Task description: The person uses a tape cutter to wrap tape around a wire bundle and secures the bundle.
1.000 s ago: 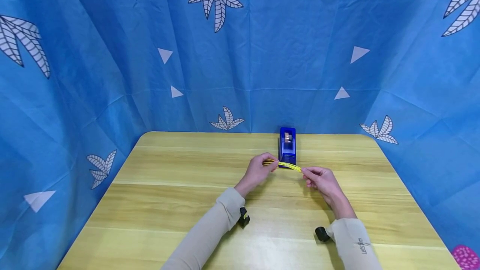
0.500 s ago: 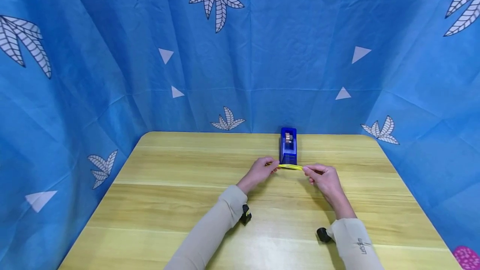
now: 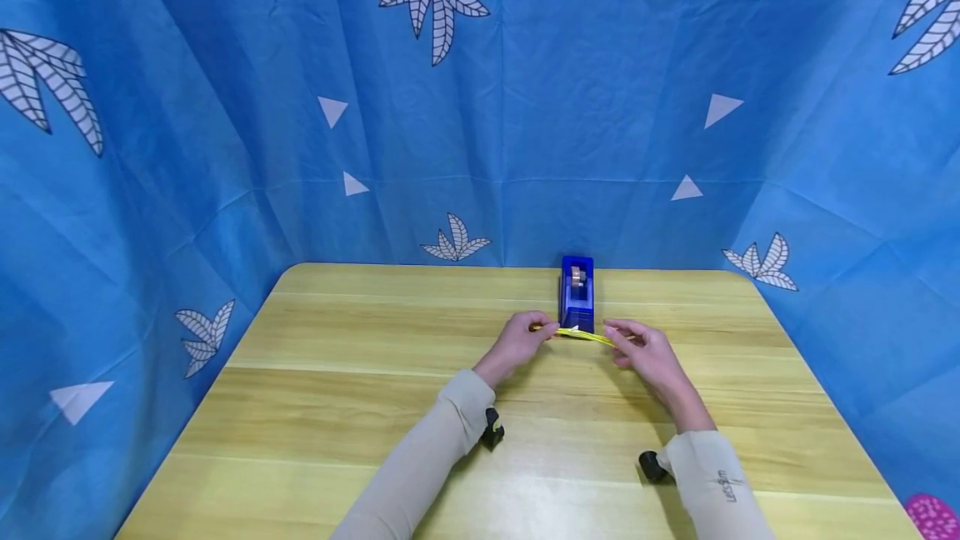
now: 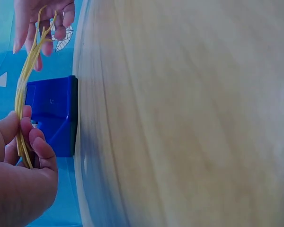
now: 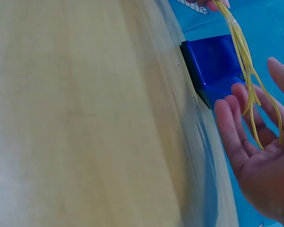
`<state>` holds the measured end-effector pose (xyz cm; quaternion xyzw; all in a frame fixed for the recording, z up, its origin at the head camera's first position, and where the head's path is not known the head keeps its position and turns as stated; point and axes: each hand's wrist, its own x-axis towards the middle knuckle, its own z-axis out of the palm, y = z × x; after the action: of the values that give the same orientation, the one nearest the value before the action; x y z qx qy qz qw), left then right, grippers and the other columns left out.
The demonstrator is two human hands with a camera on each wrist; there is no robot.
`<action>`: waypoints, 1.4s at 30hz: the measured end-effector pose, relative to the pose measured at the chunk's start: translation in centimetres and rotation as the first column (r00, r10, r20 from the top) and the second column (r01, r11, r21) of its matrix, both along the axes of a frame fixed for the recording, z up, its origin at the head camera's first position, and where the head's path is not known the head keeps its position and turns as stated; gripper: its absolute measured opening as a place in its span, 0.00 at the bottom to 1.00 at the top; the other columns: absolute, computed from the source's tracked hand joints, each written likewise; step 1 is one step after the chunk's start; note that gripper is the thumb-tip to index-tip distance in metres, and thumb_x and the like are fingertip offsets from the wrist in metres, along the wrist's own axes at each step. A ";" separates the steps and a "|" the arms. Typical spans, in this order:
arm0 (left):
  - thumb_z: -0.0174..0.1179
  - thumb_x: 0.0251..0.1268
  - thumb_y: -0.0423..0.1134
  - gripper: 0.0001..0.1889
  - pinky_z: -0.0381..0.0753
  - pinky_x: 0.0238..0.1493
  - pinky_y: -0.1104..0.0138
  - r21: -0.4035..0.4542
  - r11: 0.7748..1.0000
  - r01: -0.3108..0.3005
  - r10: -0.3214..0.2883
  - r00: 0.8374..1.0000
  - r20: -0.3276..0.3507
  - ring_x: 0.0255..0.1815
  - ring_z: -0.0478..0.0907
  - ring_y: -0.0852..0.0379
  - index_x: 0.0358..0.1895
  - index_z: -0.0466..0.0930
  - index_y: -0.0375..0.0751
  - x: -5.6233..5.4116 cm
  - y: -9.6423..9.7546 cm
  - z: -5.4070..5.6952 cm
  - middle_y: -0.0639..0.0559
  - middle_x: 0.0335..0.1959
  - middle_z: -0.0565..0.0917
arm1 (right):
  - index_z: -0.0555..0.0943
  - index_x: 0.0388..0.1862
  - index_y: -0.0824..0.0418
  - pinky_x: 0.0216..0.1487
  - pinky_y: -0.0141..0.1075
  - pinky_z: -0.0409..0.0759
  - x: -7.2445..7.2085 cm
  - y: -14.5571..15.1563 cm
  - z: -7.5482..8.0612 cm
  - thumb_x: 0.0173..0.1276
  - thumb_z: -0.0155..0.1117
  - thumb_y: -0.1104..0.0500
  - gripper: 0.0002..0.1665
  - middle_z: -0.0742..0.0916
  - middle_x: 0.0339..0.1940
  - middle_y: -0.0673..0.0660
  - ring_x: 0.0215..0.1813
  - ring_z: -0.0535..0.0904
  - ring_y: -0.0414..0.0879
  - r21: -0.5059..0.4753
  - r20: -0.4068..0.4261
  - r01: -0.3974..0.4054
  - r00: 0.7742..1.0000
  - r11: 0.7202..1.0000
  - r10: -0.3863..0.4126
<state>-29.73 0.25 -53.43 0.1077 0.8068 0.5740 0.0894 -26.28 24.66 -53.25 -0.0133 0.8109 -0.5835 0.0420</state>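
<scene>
A bundle of thin yellow wires (image 3: 592, 336) stretches between the hands, in front of the blue tape dispenser (image 3: 577, 307). My left hand (image 3: 519, 342) pinches one end of it between thumb and curled fingers. In the left wrist view, a shiny clear band, seemingly tape, shows partway along the wires (image 4: 28, 71). At the other end, my right hand (image 3: 648, 357) has its thumb apart from the fingers. In the right wrist view the loose wire ends fan out over the palm of the right hand (image 5: 270, 165), not gripped.
The dispenser, with a tape roll (image 3: 576, 275) in it, stands at the back edge of the wood-patterned table (image 3: 337, 407). Blue curtains (image 3: 585, 107) hang behind and at both sides. A small black camera (image 3: 654, 467) sits at each wrist.
The right hand has loosened its pinch on the wires, its thumb and fingers now apart. The left hand keeps its hold nearly in place. The wires sag slightly toward the right.
</scene>
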 end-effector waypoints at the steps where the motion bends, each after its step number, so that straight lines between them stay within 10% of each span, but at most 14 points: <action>1: 0.60 0.78 0.43 0.10 0.74 0.34 0.71 -0.002 1.000 -0.002 0.002 1.000 -0.004 0.41 0.79 0.55 0.42 0.85 0.41 0.0 0.0 0.1 0.51 0.42 0.86 | 0.72 0.74 0.68 0.48 0.37 0.89 -0.1 0.0 0.1 0.81 0.59 0.46 0.34 0.81 0.61 0.70 0.50 0.85 0.53 -0.015 0.019 -0.007 1.000 1.000 0.008; 6: 0.59 0.78 0.44 0.09 0.75 0.37 0.70 -0.014 1.000 0.005 -0.005 1.000 -0.031 0.42 0.79 0.55 0.42 0.86 0.44 -0.1 0.0 0.0 0.51 0.43 0.86 | 0.69 0.75 0.69 0.51 0.36 0.88 -0.6 0.3 0.0 0.82 0.55 0.41 0.39 0.76 0.71 0.72 0.54 0.85 0.51 -0.095 0.122 -0.020 0.992 0.995 0.032; 13: 0.58 0.79 0.44 0.09 0.76 0.43 0.67 -0.069 0.998 0.009 -0.015 0.995 -0.097 0.42 0.75 0.61 0.40 0.86 0.48 -0.2 0.1 0.0 0.56 0.43 0.86 | 0.72 0.73 0.70 0.28 0.31 0.79 -0.6 0.4 -0.1 0.81 0.58 0.44 0.36 0.84 0.49 0.59 0.29 0.75 0.40 -0.119 0.223 -0.021 0.974 0.993 0.048; 21: 0.59 0.79 0.45 0.09 0.76 0.44 0.67 -0.106 0.994 -0.003 -0.007 0.995 -0.100 0.42 0.75 0.61 0.40 0.85 0.49 -0.3 0.2 0.0 0.57 0.44 0.86 | 0.70 0.74 0.71 0.31 0.30 0.82 -0.4 0.7 -0.1 0.80 0.58 0.43 0.38 0.86 0.42 0.53 0.28 0.79 0.39 -0.161 0.322 -0.048 0.942 0.986 0.099; 29: 0.59 0.79 0.45 0.10 0.77 0.40 0.68 -0.125 0.992 0.012 -0.023 0.996 -0.092 0.40 0.76 0.60 0.40 0.85 0.46 -0.4 0.2 0.0 0.53 0.42 0.85 | 0.89 0.44 0.59 0.29 0.27 0.82 -0.7 0.9 -0.4 0.75 0.67 0.59 0.07 0.88 0.28 0.50 0.26 0.80 0.35 -0.318 0.199 0.027 0.979 0.948 0.039; 36: 0.55 0.81 0.42 0.13 0.84 0.41 0.67 0.028 0.999 -0.022 0.021 0.999 0.027 0.37 0.79 0.59 0.56 0.81 0.38 -0.3 0.7 -0.2 0.46 0.55 0.76 | 0.84 0.55 0.75 0.39 0.34 0.89 -0.7 0.7 0.6 0.73 0.70 0.57 0.22 0.90 0.35 0.60 0.31 0.88 0.42 -0.163 0.014 0.071 0.997 0.984 -0.070; 42: 0.54 0.82 0.42 0.17 0.88 0.37 0.67 0.260 0.962 -0.083 0.029 0.978 0.206 0.32 0.78 0.55 0.63 0.72 0.35 -0.6 1.2 -0.6 0.43 0.51 0.75 | 0.84 0.55 0.75 0.40 0.36 0.90 -0.5 0.8 1.2 0.75 0.68 0.56 0.22 0.90 0.40 0.70 0.34 0.90 0.46 -0.016 -0.087 0.022 0.996 1.000 -0.023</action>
<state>-30.29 1.44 -54.04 0.0377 0.7117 0.6877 0.1384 -26.79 25.45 -52.01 -0.0298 0.8077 -0.5889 -0.0001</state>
